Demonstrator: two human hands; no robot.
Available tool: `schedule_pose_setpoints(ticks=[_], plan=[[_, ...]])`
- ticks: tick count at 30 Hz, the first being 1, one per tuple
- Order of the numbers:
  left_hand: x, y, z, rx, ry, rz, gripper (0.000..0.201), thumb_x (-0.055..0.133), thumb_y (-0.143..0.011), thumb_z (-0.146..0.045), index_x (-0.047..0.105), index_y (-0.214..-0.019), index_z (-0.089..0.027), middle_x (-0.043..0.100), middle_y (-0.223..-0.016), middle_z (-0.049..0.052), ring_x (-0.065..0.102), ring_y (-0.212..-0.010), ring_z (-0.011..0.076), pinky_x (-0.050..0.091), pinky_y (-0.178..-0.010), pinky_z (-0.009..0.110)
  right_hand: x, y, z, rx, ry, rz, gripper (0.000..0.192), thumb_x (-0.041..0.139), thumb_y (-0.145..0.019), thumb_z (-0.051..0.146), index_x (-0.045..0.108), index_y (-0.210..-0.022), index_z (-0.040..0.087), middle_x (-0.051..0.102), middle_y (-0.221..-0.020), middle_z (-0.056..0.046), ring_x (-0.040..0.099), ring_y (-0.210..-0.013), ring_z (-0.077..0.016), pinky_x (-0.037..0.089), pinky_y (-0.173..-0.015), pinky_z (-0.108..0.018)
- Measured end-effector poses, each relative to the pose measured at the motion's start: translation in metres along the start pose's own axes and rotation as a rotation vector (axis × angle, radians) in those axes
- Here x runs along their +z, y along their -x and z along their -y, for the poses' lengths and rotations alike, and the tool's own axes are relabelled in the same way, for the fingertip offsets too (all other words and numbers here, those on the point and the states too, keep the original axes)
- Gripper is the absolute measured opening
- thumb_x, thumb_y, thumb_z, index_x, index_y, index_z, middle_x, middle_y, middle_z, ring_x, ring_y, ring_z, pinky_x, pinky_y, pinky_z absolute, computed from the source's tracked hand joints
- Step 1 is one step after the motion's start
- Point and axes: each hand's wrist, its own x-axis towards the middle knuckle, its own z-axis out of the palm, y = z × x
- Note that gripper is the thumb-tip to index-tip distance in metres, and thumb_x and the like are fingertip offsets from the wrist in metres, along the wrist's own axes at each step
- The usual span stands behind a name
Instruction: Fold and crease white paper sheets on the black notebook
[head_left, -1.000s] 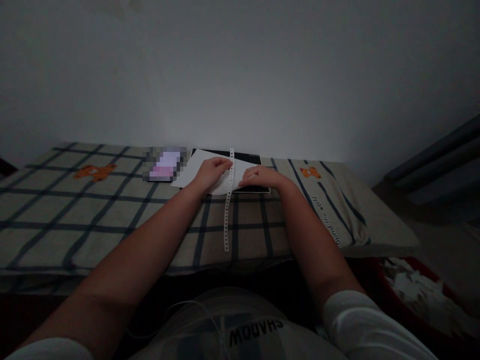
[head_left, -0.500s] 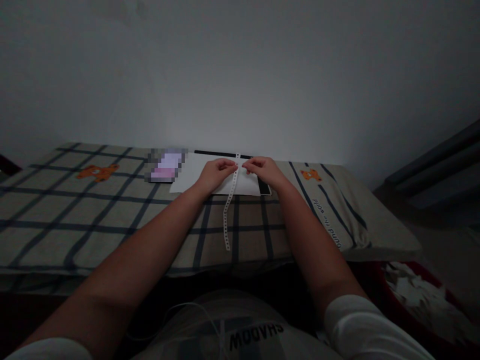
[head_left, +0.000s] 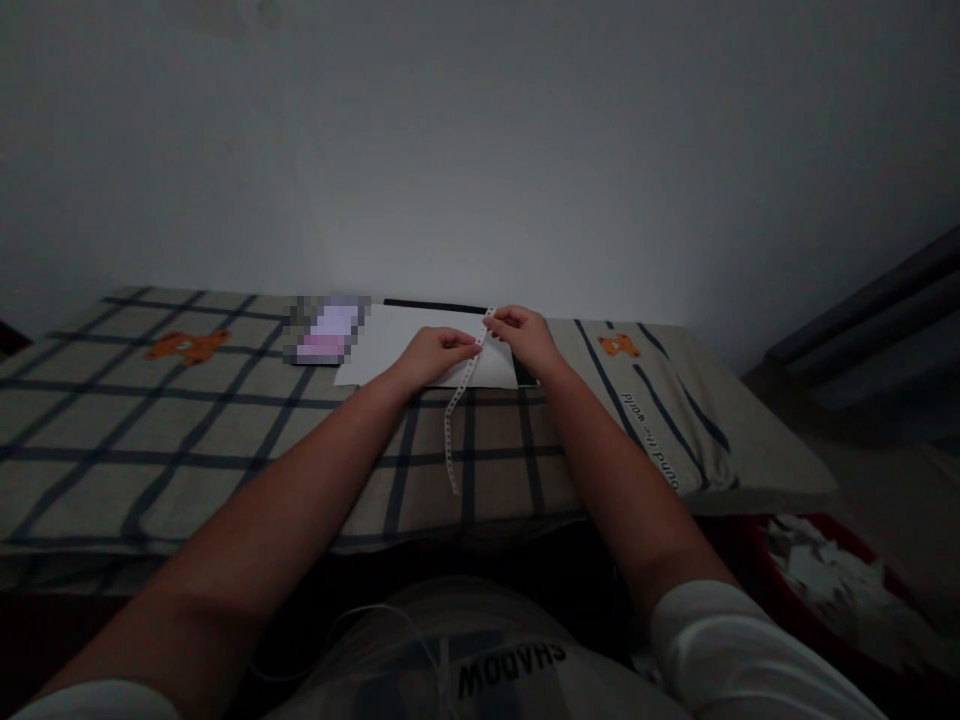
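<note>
Both hands work a thin perforated paper strip [head_left: 459, 400] over the white sheet [head_left: 390, 345], which lies on a dark pad [head_left: 435, 305] near the far edge of the plaid cloth [head_left: 150, 440].

R hand [head_left: 525, 338]: fingertips pinched on the strip's top end, lifted just above the sheet's far right part. L hand [head_left: 431, 355]: rests on the sheet, just left of the strip, thumb & forefinger closed toward it a bit below the R pinch. Looks like it's gripping the strip too, but contact is too small/dim to be sure.

Strip itself: runs from the R pinch down past the sheet's near edge and trails onto the cloth toward the person, free end lying loose. It looks detached from the sheet along most of its length; whether the top still hangs on, can't tell.

Step in hand, as I judge it: the punched margin strip is being separated from the sheet, nearly off. Next move prob. needs the L hand pinning the sheet flat while the R draws the strip up and away along the perforation line, steady pull so the sheet doesn't tear.

Around the sheet: phone w/ lit screen [head_left: 326, 332] just left of it; red bin of paper scraps [head_left: 825, 590] well off to the right, below the cloth's edge.
</note>
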Motion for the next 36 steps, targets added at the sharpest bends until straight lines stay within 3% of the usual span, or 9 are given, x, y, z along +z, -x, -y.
schedule_pose_setpoints(ticks=[7,11,19,27,36], plan=[[-0.003,-0.002,0.003,0.041,0.110,0.078,0.042,0.066,-0.075,-0.034,0.067,-0.112,-0.013,0.072,-0.101,0.009,0.064,-0.087,0.0178,0.048,-0.082,0.032,-0.001,-0.003,-0.007,0.075,-0.035,-0.090,0.020,0.069,-0.070,0.035,0.062,-0.077,0.017,0.064,-0.071,0.000,0.057,-0.064,-0.0116,0.045,-0.066,-0.027],[-0.005,0.000,0.003,0.133,0.091,0.133,0.047,0.061,-0.077,-0.029,0.062,-0.121,-0.012,0.071,-0.102,0.009,0.063,-0.089,0.0167,0.047,-0.084,0.032,0.000,-0.002,-0.005,0.117,-0.035,-0.128,0.019,0.069,-0.070,0.033,0.063,-0.078,0.017,0.064,-0.070,0.000,0.056,-0.062,-0.0111,0.044,-0.063,-0.025],[-0.005,0.002,-0.003,0.273,-0.152,0.135,0.033,0.061,-0.076,-0.026,0.071,-0.106,-0.017,0.070,-0.095,0.005,0.060,-0.080,0.0147,0.046,-0.071,0.026,0.002,-0.002,-0.007,0.128,-0.036,-0.114,0.018,0.069,-0.069,0.032,0.063,-0.075,0.016,0.065,-0.067,-0.001,0.056,-0.060,-0.0113,0.044,-0.061,-0.025],[-0.009,0.004,-0.006,0.320,-0.125,0.177,0.029,0.065,-0.076,-0.033,0.073,-0.099,-0.019,0.071,-0.095,0.006,0.059,-0.077,0.0143,0.042,-0.065,0.025,0.001,-0.005,-0.015,0.143,0.005,-0.112,0.017,0.068,-0.070,0.033,0.064,-0.075,0.017,0.067,-0.071,-0.002,0.059,-0.064,-0.0126,0.046,-0.065,-0.026],[-0.011,0.004,-0.006,0.341,-0.132,0.211,0.032,0.062,-0.079,-0.047,0.072,-0.073,-0.017,0.064,-0.072,0.003,0.057,-0.068,0.0139,0.042,-0.064,0.026,0.001,-0.005,-0.020,0.129,0.001,-0.090,0.021,0.069,-0.068,0.033,0.065,-0.079,0.016,0.068,-0.074,-0.002,0.059,-0.067,-0.0127,0.045,-0.065,-0.026]])
